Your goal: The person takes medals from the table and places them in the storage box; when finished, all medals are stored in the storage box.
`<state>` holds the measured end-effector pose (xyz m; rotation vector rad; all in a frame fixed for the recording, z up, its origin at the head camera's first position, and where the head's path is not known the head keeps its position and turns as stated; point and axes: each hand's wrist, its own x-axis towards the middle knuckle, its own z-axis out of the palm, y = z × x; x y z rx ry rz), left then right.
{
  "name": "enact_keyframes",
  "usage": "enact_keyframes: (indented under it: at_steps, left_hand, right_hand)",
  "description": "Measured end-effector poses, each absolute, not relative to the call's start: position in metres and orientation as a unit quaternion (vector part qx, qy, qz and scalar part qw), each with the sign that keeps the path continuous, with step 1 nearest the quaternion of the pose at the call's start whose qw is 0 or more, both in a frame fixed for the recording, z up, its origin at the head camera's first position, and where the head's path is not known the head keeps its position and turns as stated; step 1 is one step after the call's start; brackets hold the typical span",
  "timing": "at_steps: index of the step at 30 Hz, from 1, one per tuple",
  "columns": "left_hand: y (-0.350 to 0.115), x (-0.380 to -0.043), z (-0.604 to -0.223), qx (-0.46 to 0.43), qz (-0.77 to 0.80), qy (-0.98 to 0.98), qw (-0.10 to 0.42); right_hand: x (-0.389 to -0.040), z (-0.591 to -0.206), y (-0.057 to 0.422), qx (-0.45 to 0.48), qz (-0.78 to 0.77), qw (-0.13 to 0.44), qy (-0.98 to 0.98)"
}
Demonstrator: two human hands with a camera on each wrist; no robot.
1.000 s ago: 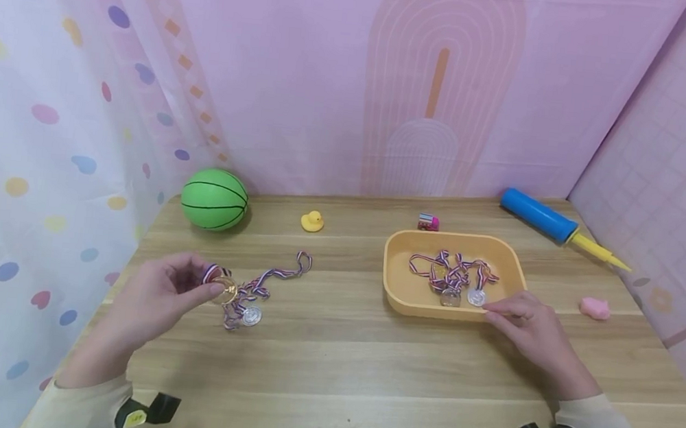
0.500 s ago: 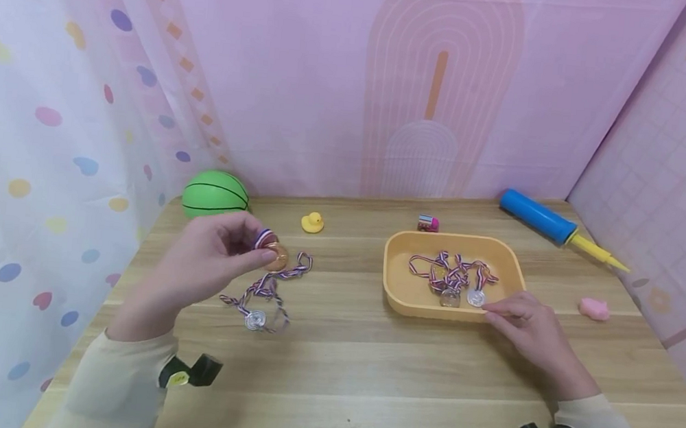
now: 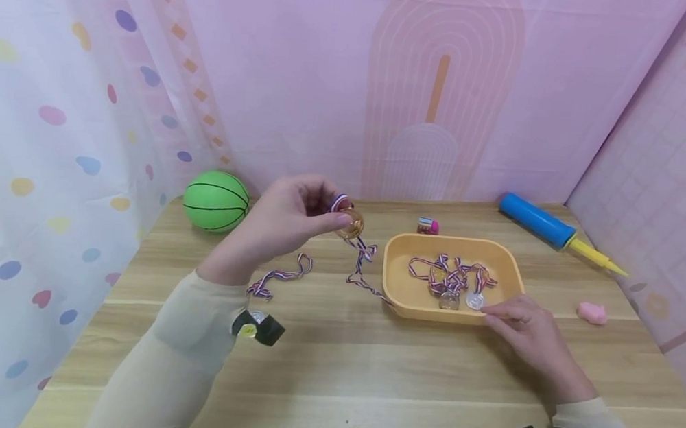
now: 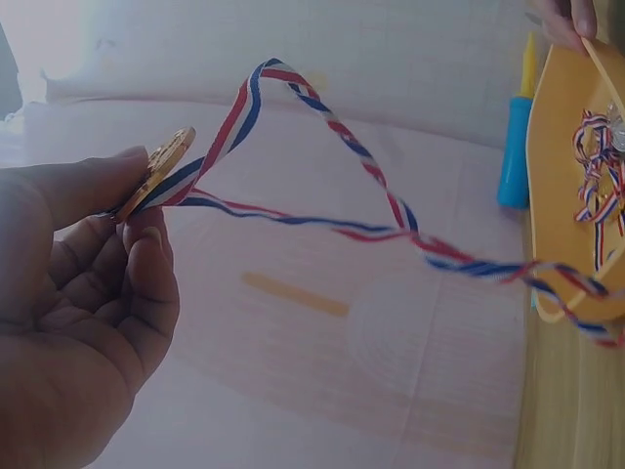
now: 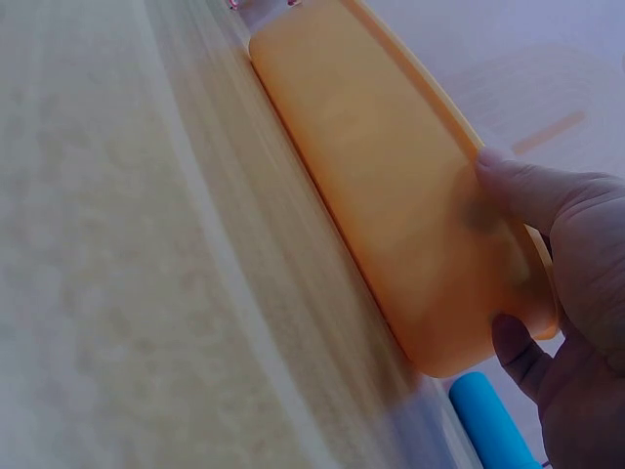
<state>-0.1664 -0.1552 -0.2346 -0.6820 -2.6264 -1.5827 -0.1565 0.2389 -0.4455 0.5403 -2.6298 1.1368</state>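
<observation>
My left hand point(image 3: 280, 220) pinches a gold-coloured medal point(image 3: 352, 223) between thumb and fingers, raised over the table left of the orange tray point(image 3: 445, 316). From it hangs a twisted red, white and blue ribbon point(image 4: 366, 156), reaching down to the tray's near left corner in the head view. My right hand point(image 3: 532, 335) holds the tray's near right rim, thumb on the edge in the right wrist view. Inside the tray lie a silver medal point(image 3: 474, 300), other medals and tangled ribbons. Another ribbon point(image 3: 282, 276) lies on the table, its silver medal point(image 3: 257, 317) mostly hidden by my left wrist.
A green ball point(image 3: 216, 202) sits at the back left of the wooden table point(image 3: 361, 409). Behind the tray is a small pink toy truck point(image 3: 428, 226). A blue and yellow pump point(image 3: 537, 220) and a pink toy point(image 3: 592, 313) lie to the right.
My left hand has carried the gold-coloured medal rightward and up toward the tray, its ribbon trailing off the table's left side. The yellow duck is now hidden behind that hand. My right hand stays put.
</observation>
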Motion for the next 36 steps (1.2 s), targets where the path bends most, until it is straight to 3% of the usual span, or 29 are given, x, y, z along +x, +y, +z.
enact_keyframes:
  at_steps: [20, 36]
  left_hand:
    - [-0.092, -0.203, -0.206, -0.273, -0.586, -0.763, -0.003]
    - [-0.081, -0.219, -0.256, -0.233, -0.526, -0.811, -0.107]
  right_hand:
    - [-0.158, -0.446, 0.240, 0.183, 0.396, 0.107, -0.894]
    - [-0.157, -0.445, 0.242, 0.177, 0.391, 0.104, -0.897]
